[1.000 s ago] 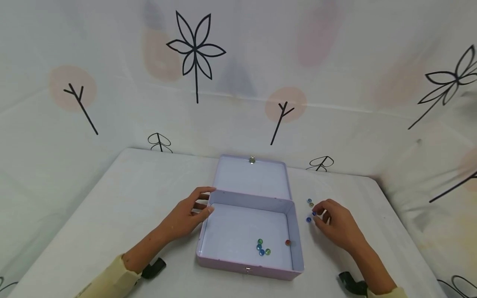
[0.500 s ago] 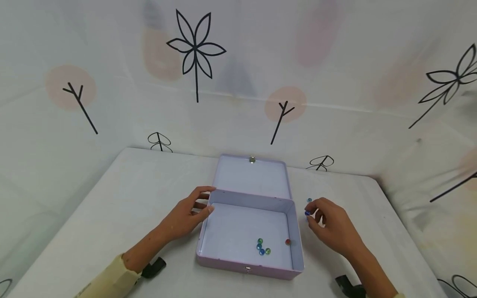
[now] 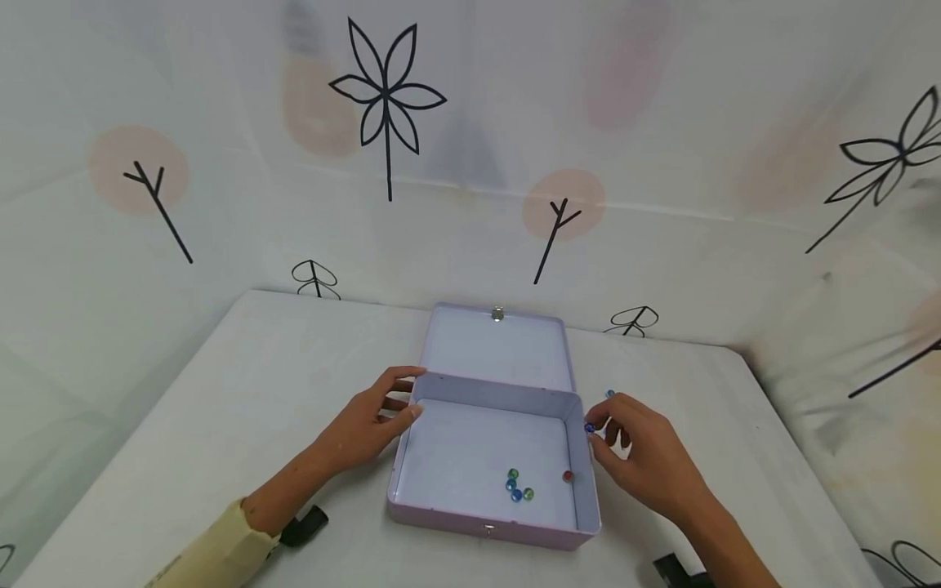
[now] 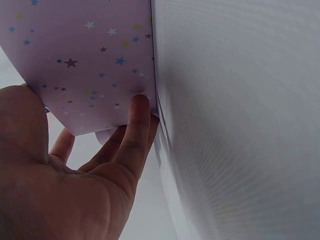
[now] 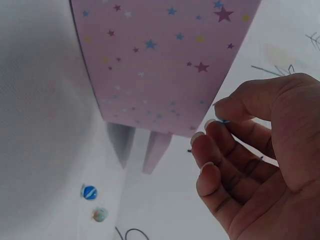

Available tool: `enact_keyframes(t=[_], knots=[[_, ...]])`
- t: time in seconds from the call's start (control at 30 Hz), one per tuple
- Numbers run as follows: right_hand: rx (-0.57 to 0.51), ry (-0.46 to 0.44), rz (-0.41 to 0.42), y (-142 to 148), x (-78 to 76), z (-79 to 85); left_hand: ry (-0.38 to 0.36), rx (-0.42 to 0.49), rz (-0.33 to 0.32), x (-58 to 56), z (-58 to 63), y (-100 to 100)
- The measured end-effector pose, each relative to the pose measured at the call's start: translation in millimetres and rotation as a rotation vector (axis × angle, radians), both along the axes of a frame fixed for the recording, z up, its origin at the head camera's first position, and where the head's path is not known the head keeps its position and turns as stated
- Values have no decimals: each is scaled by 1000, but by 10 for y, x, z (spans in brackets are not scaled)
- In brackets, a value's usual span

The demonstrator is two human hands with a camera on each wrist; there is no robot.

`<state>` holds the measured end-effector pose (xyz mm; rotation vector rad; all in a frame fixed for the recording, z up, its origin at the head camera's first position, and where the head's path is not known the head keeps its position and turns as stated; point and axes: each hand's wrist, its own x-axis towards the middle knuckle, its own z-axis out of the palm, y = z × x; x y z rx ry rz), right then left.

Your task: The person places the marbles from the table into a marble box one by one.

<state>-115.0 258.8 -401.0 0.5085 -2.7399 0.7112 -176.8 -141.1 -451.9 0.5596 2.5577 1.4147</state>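
Note:
A lavender hinged box (image 3: pixel 494 536) with a star print on its outside stands with its lid (image 3: pixel 500 347) folded back. My left hand (image 3: pixel 371 425) rests on its left side, the thumb on the rim and the other fingers relaxed against the outer wall. Between thumb and fingertips my right hand (image 3: pixel 650 457) pinches a dark blue glass marble (image 3: pixel 590 427) at the right rim. Only a sliver of that marble (image 5: pixel 225 121) shows in the right wrist view. Inside the box lie several green and blue marbles (image 3: pixel 517 495) and a red marble (image 3: pixel 568 476) near the right wall.
On the white-covered table (image 3: pixel 309 343), right of the box, a light blue marble (image 3: pixel 610 394) lies beyond the right hand. The right wrist view shows a blue marble (image 5: pixel 89 192) and a pale marble (image 5: pixel 100 214) there. A patterned cloth (image 3: pixel 470 163) hangs behind the table.
My right hand has moved left from the loose marbles to the box's right rim, carrying the dark blue marble. The left hand and the box have stayed in place.

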Motion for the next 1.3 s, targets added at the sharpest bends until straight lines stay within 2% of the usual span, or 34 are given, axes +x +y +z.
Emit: enact_keyframes(t=[0.2, 0.5, 0.8, 0.97, 1.3], knots=[[-13, 41, 49, -48, 19, -7, 4, 2, -4, -4, -6, 3], [-50, 27, 99, -103, 59, -4, -9, -1, 3, 14, -5, 3], [-65, 56, 137, -100, 55, 45, 2, -1, 3, 3, 12, 7], [-58, 81, 119, -80, 41, 51, 5, 8, -3, 0, 16, 2], [-23, 56, 34, -2, -11, 20, 16, 20, -21, -5, 19, -4]])
